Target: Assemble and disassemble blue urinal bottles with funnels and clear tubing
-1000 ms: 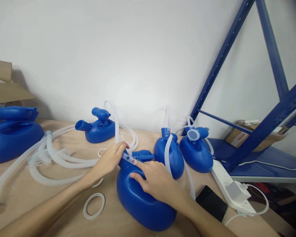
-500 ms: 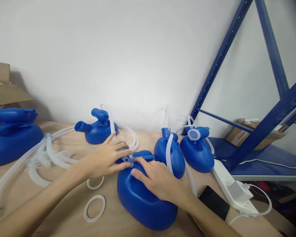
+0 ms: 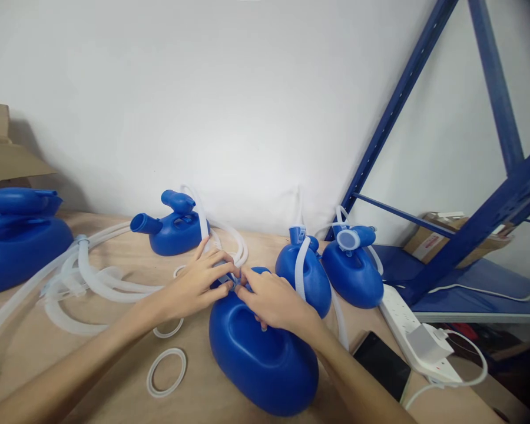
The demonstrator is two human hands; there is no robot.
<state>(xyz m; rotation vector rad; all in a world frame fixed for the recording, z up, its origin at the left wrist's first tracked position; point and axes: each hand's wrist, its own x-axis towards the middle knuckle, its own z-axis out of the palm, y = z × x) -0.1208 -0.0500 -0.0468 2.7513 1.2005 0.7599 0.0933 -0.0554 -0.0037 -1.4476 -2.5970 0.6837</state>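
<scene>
A large blue plastic bottle (image 3: 265, 371) with a moulded handle lies before me, its neck end pointing away. Over that end my left hand (image 3: 196, 280) is closed, thumb and fingers pinching a lighter blue cap piece (image 3: 235, 284). From the other side my right hand (image 3: 278, 299) bends its thumb and fingers onto the same piece, the fingertips of both hands almost touching. Much of the piece and the neck is hidden behind my fingers. Left of the bottle, a white sealing ring (image 3: 166, 373) lies flat on the table, with another ring (image 3: 168, 330) partly under my left forearm.
More blue bottles with white hoses stand at the back (image 3: 176, 232), right (image 3: 353, 274) and far left (image 3: 22, 253). Coiled translucent hoses (image 3: 97, 282) spread across the left. A phone (image 3: 383, 364) and a power strip (image 3: 401, 318) lie right, beside a blue metal shelf (image 3: 401, 100).
My right hand has moved up from the bottle's handle area to the cap piece, its fingers now bent inward. The left fingers have curled in. The view has shifted slightly.
</scene>
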